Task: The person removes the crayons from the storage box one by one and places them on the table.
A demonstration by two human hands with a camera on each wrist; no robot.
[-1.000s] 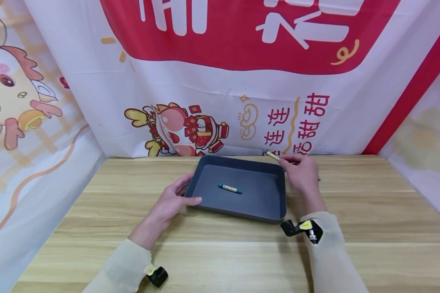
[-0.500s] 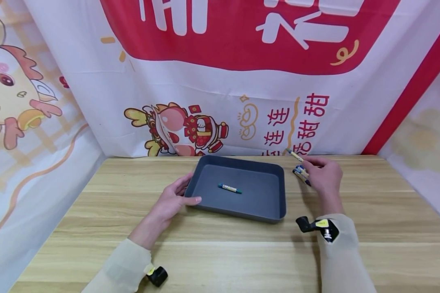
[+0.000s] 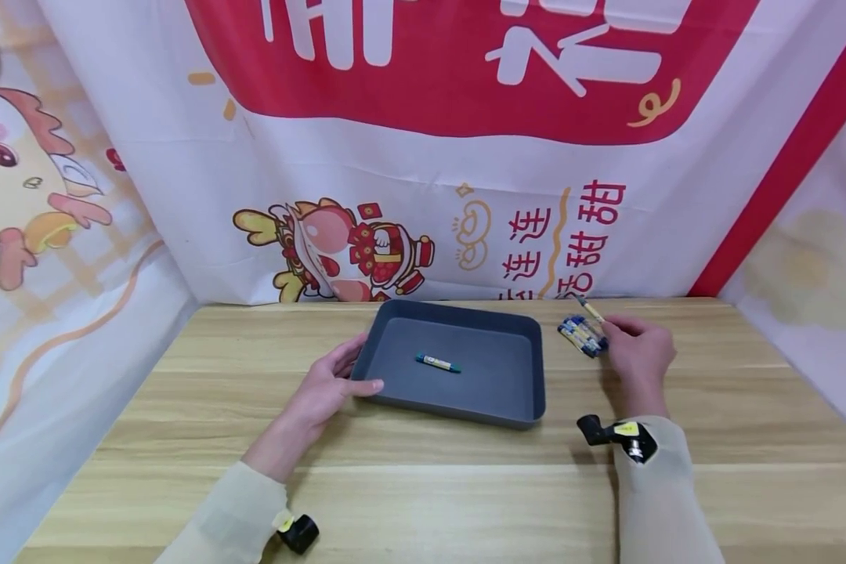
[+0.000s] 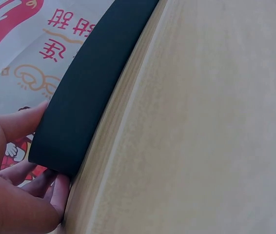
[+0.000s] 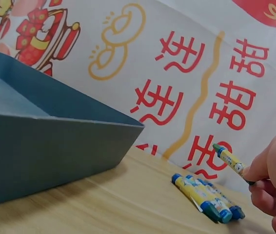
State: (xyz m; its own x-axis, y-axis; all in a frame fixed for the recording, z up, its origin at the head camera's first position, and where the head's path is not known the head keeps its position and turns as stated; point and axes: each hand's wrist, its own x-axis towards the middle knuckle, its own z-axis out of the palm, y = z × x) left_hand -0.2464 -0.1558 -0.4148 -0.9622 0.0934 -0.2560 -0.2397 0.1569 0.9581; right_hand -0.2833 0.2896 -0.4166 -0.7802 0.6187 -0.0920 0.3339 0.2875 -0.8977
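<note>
A dark grey rectangular tray (image 3: 486, 380) rests on the wooden table. My left hand (image 3: 327, 388) grips its left end, thumb over the rim and fingers against the outer wall. One crayon (image 3: 438, 363) with a pale wrapper and green-blue ends lies inside the tray. To the right of the tray, my right hand (image 3: 640, 356) pinches another crayon (image 5: 231, 161) between thumb and fingers. That crayon has a yellow wrapper and a dark green tip, tilted up and to the left. Just below it, several crayons (image 5: 204, 197) lie bunched side by side on the table.
The wooden table (image 3: 423, 493) ends at the back against a white and red printed cloth (image 3: 395, 157). More cloth hangs along both sides. A small black camera (image 3: 299, 534) is strapped to the left sleeve, another (image 3: 620, 435) to the right one.
My right hand has moved right, from over the tray's right rim to beside the crayon bunch, still pinching its crayon. My left hand, the tray and the crayon inside it stay put.
</note>
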